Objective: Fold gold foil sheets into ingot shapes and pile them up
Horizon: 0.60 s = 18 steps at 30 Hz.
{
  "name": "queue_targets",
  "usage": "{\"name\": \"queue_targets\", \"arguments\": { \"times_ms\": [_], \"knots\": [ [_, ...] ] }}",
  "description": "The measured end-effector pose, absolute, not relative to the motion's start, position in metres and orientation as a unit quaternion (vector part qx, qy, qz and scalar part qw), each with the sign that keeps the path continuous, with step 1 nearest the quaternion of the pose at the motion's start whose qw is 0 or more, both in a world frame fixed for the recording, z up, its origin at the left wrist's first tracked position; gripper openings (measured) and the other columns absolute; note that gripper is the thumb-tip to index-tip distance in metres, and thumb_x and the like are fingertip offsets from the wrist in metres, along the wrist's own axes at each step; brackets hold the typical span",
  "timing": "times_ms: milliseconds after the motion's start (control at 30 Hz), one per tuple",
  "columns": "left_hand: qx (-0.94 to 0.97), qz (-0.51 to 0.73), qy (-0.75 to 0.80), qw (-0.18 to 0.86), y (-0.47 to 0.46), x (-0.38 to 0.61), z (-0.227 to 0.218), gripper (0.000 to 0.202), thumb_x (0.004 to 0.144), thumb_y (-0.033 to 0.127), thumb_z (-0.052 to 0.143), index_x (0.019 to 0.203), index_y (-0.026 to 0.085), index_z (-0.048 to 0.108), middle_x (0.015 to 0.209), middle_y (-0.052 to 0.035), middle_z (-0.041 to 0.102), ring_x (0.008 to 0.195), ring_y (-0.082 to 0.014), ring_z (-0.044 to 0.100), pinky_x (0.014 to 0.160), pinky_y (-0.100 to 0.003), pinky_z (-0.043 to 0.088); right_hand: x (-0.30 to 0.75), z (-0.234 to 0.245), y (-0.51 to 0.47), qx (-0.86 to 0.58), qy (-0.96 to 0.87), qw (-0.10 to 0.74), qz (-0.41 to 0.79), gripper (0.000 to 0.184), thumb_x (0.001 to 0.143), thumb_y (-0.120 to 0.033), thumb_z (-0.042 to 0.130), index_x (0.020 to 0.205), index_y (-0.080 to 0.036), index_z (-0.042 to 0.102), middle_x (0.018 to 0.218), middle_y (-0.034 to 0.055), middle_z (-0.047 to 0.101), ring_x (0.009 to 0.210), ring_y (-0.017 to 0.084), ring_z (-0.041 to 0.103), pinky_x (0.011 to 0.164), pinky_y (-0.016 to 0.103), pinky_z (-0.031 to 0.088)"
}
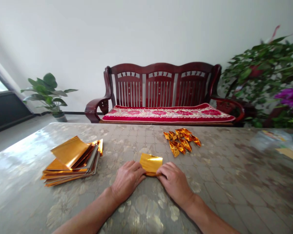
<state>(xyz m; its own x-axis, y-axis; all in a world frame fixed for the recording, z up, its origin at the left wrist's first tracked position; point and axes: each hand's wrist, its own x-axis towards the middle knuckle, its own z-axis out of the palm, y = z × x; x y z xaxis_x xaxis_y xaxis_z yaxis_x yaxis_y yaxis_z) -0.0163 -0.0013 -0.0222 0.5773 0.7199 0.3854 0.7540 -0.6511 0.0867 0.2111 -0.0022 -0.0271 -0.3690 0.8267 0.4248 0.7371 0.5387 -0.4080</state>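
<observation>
Left hand [127,180] and right hand [175,181] sit half-curled, both pinching the near fold of a gold foil sheet [150,163] on the patterned tabletop [217,182]. Press too hard and the foil could tear — a slip could scatter the folded foil pieces [182,141] or the foil stack [72,162].

Gold foil stack [72,161] beside left hand [127,180]
</observation>
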Motion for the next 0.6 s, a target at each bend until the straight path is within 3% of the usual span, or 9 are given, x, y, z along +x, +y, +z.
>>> {"name": "queue_targets", "arguments": {
  "times_ms": [333,600],
  "knots": [
    [-0.895,-0.165,-0.407,0.080,-0.001,-0.016,-0.026,0.021,0.100,0.027,0.051,0.084,0.021,0.063,0.082,-0.0016,0.063,0.077,-0.0180,0.054,0.069,-0.030,0.036,0.211,-0.024,-0.009,-0.469,-0.843,0.262,0.020,0.013,0.087,-0.013,0.063,0.089,-0.024,0.068,0.087,0.0032,0.068,0.088,0.022,0.058,0.078,0.034,0.045],
    [-0.891,-0.176,-0.416,0.049,-0.001,-0.014,-0.025,0.026,0.102,0.028,0.046,0.083,0.021,0.063,0.081,-0.0017,0.063,0.077,-0.0177,0.055,0.070,-0.030,0.037,0.210,-0.021,-0.011,-0.483,-0.847,0.222,0.009,0.008,0.091,-0.020,0.063,0.086,-0.024,0.068,0.084,0.0032,0.064,0.086,0.022,0.054,0.074,0.034,0.042]
  ]
}}
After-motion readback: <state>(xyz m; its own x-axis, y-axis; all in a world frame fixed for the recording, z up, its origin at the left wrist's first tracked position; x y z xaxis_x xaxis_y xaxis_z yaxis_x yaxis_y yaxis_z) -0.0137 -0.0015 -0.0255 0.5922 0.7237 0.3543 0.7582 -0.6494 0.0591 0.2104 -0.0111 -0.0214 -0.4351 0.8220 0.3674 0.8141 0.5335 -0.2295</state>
